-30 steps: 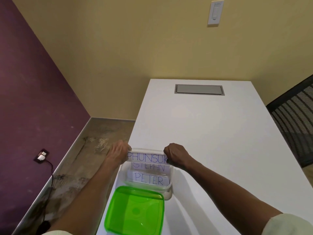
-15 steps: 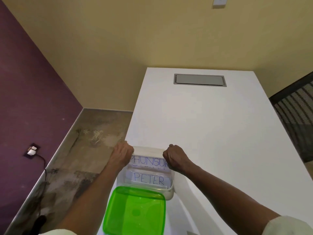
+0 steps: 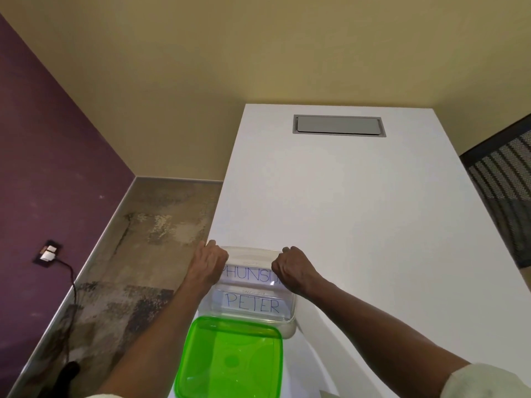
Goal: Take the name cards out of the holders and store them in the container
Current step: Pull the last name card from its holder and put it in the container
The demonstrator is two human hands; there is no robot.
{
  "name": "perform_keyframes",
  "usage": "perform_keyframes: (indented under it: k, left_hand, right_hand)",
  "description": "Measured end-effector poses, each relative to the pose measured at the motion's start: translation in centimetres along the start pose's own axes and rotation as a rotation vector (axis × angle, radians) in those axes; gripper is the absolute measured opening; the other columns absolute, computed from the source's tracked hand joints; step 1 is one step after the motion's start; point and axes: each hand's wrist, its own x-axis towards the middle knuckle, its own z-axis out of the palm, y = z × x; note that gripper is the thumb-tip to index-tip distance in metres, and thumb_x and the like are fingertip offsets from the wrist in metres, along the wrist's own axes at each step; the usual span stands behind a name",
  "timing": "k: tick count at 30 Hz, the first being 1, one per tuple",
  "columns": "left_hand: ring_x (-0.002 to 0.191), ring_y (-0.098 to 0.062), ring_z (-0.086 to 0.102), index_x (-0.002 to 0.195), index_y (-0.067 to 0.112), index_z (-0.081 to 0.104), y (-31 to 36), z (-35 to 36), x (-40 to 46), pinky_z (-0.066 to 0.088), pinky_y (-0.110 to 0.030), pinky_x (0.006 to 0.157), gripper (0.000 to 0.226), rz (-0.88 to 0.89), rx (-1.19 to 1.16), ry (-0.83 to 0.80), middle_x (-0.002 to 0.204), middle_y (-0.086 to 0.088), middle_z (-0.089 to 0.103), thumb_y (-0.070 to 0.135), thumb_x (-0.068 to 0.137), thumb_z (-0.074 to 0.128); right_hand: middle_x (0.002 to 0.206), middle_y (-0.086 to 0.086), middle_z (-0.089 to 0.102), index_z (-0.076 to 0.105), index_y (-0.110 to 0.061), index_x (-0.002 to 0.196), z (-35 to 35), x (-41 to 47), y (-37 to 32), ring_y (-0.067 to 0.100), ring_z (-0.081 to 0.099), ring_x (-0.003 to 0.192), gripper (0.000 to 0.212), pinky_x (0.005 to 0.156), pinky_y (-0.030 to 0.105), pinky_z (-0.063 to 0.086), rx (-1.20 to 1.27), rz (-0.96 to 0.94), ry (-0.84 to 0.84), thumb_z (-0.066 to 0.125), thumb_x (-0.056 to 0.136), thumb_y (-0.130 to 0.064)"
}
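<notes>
A clear plastic container stands at the near left corner of the white table. A white name card reading PHUNSU is held over it, far side up, and sinks into the container. My left hand pinches its left end and my right hand pinches its right end, fingers curled. A card reading PETER stands inside against the container's near wall. Another card between them is mostly hidden.
A translucent green lid lies just in front of the container at the table's near edge. A grey cable hatch is set into the far end of the table. A black mesh chair stands at the right. Bare floor lies left.
Both hands have lowered the PHUNSU card deeper into the container, and it now covers the STEPHN card behind it. The camera has tilted down a little.
</notes>
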Motion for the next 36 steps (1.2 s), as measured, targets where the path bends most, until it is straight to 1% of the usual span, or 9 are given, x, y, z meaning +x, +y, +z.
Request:
perform_keyframes:
  k: [3,8,14,18,21,26,31,34,36]
  left_hand:
    - [0.049,-0.022,0.054,0.063,0.013,0.051,0.2,-0.1,0.2,0.052,-0.031,0.059,0.016,0.025,0.079,0.045,0.048,-0.005,0.048,-0.002,0.059,0.056]
    - [0.047,-0.021,0.053,0.045,0.017,0.054,0.7,-0.6,0.1,0.052,-0.030,0.058,0.039,-0.021,0.047,-0.070,0.041,-0.002,0.045,-0.006,0.028,0.081]
    - [0.085,-0.025,0.059,0.069,0.017,0.064,1.4,-0.2,0.7,0.043,-0.039,0.088,0.015,-0.035,0.069,-0.368,0.069,-0.003,0.066,0.003,0.072,0.066]
    - [0.061,-0.022,0.059,0.045,0.018,0.055,1.6,-0.3,0.4,0.051,-0.034,0.069,0.032,-0.067,0.143,-0.296,0.044,0.000,0.054,0.003,0.042,0.083]
    - [0.097,-0.025,0.057,0.077,0.020,0.065,1.7,0.7,0.4,0.041,-0.041,0.093,0.016,-0.098,0.104,-0.414,0.077,-0.002,0.067,0.004,0.079,0.059]
    - [0.113,-0.027,0.049,0.095,0.020,0.061,1.9,1.9,0.3,0.034,-0.043,0.100,0.027,-0.085,0.152,-0.398,0.094,-0.001,0.065,0.006,0.091,0.040]
    - [0.107,-0.026,0.049,0.092,0.019,0.060,1.9,1.5,0.4,0.034,-0.043,0.094,0.018,-0.100,0.087,-0.331,0.091,-0.002,0.063,0.006,0.087,0.048]
    - [0.064,-0.022,0.056,0.063,0.018,0.060,1.8,0.8,0.2,0.045,-0.032,0.065,0.026,-0.095,-0.011,-0.106,0.055,-0.001,0.056,0.001,0.053,0.078]
    - [0.057,-0.022,0.055,0.069,0.015,0.061,1.6,0.7,-0.1,0.042,-0.030,0.059,0.017,-0.116,-0.082,0.044,0.053,-0.003,0.058,0.003,0.058,0.068]
  right_hand:
    - [0.042,-0.004,0.048,0.052,-0.023,0.050,0.4,-0.1,-0.2,0.017,0.046,0.044,0.025,0.051,0.023,0.030,-0.049,-0.017,-0.073,0.070,0.049,-0.005]
    - [0.045,-0.005,0.048,0.055,-0.023,0.056,0.7,-0.1,-0.4,0.016,0.046,0.046,0.023,0.059,0.026,0.041,-0.079,-0.027,-0.095,0.071,0.057,-0.007]
    - [0.043,-0.005,0.044,0.052,-0.022,0.054,1.0,0.1,-0.6,0.016,0.040,0.047,0.027,0.062,0.029,0.043,-0.079,-0.023,-0.101,0.067,0.062,-0.002]
    - [0.042,-0.006,0.044,0.050,-0.022,0.051,1.0,-0.1,-0.8,0.016,0.037,0.047,0.029,0.064,0.032,0.045,-0.081,0.001,-0.101,0.068,0.061,-0.002]
    - [0.045,-0.007,0.049,0.054,-0.023,0.054,0.8,-0.2,-1.0,0.017,0.045,0.050,0.025,0.066,0.034,0.046,-0.077,0.016,-0.139,0.068,0.066,-0.006]
    - [0.062,-0.004,0.059,0.060,-0.022,0.073,0.9,-0.1,-1.5,0.019,0.054,0.067,0.022,0.077,0.038,0.045,-0.024,0.008,-0.197,0.053,0.080,-0.002]
    - [0.079,0.005,0.061,0.058,-0.014,0.090,1.1,0.0,-1.5,0.024,0.052,0.083,0.024,0.091,0.047,0.037,0.012,0.000,-0.143,0.040,0.087,0.001]
    - [0.072,0.003,0.061,0.060,-0.016,0.086,0.1,-0.4,-1.4,0.023,0.052,0.079,0.020,0.087,0.046,0.039,0.041,0.013,-0.094,0.046,0.084,-0.002]
    - [0.056,0.001,0.058,0.062,-0.018,0.070,-0.8,-0.7,-1.3,0.021,0.054,0.065,0.014,0.074,0.039,0.046,0.035,0.024,-0.031,0.059,0.073,-0.005]
